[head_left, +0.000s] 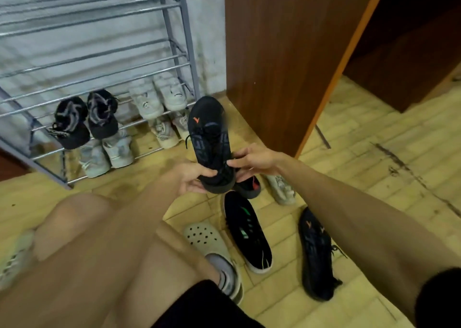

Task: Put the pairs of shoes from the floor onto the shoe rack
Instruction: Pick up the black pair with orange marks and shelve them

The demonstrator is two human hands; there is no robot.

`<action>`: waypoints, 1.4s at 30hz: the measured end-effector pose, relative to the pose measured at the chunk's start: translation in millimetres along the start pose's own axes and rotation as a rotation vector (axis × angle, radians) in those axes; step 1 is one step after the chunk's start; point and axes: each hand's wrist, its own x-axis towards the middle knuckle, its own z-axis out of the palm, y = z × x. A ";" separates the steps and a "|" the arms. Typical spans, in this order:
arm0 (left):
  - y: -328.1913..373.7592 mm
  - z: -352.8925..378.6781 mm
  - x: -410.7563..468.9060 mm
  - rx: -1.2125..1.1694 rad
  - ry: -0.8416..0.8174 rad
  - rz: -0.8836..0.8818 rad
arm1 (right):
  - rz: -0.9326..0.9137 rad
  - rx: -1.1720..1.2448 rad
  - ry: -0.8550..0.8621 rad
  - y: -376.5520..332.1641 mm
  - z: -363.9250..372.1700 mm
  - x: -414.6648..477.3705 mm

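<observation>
Yellow tiled floor, pale wall, brown wooden cabinet. My left hand and right hand fingers grasp the black shoe by its heel, above the floor, long axis running away from me, toe toward the shoe rack.

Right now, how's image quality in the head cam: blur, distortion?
Head view: wide-angle bend curves the shoe rack rails; the near leg at lower left is smeared out of focus; the held black shoe and both hands read fairly sharp; light is flat, no strong glare.
</observation>
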 end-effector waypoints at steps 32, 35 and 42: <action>-42.5 50.2 8.6 0.364 -0.093 -0.042 | 0.725 0.408 0.588 310.4 41.1 -91.0; -42.8 49.5 3.2 0.333 -0.076 -0.033 | 0.661 0.348 0.587 291.1 36.0 -93.1; -30.5 35.3 -20.4 0.168 -0.005 -0.015 | 0.358 0.035 0.553 190.0 5.5 -82.5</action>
